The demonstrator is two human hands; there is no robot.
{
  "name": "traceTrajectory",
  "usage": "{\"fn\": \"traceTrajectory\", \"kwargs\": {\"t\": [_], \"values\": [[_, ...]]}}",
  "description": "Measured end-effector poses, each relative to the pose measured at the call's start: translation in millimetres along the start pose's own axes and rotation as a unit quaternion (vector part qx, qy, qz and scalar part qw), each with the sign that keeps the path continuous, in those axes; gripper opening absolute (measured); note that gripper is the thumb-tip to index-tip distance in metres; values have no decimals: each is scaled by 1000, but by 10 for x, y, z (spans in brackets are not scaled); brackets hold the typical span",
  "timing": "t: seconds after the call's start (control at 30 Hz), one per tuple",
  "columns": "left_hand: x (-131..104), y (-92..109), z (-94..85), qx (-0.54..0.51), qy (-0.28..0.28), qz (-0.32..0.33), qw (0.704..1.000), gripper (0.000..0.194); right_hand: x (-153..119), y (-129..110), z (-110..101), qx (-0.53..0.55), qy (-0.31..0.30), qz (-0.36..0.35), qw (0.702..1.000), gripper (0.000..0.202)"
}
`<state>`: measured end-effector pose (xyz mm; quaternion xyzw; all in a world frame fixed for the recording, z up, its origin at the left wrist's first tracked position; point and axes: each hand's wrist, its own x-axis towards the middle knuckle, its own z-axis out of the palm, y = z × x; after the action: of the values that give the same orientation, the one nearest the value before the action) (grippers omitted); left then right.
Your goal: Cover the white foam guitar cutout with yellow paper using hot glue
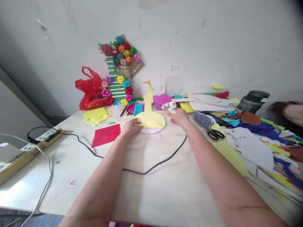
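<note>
A yellow paper cut-out (148, 116) with a round base and a tall narrow neck lies on the table before me. Under its near edge shows a white paper round (151, 130). My left hand (132, 126) rests at the left edge of the cut-out, fingertips on the paper, fingers fairly straight. To the right, my right hand (178, 116) is wrapped around a white glue gun (170, 106), held just off the cut-out. A black cord (151, 171) runs across the table toward that hand. The glue gun's handle is mostly hidden by my fingers.
At left lie a red paper sheet (106, 135), crumpled yellow crepe paper (96, 116) and a power strip (42, 138). Paper-flower decorations (117, 75) and a red bag (90, 88) stand by the wall. Scissors (216, 135), paper scraps (257, 151) and a green jar (253, 101) are at right.
</note>
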<state>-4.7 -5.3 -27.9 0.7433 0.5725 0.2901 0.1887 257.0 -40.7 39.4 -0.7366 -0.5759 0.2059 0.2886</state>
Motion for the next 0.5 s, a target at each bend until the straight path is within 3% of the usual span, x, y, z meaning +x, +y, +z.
{"fn": "traceTrajectory", "kwargs": {"t": [0.17, 0.33, 0.5], "values": [[28, 13, 29, -62, 0, -24, 998, 19, -12, 158, 325, 171, -27, 114, 978, 50], [21, 46, -19, -191, 5, -39, 981, 17, -104, 132, 439, 256, -12, 127, 958, 49], [0, 76, 20, -260, 14, -31, 965, 20, -155, 155, 490, 288, 45, 116, 950, 35]]}}
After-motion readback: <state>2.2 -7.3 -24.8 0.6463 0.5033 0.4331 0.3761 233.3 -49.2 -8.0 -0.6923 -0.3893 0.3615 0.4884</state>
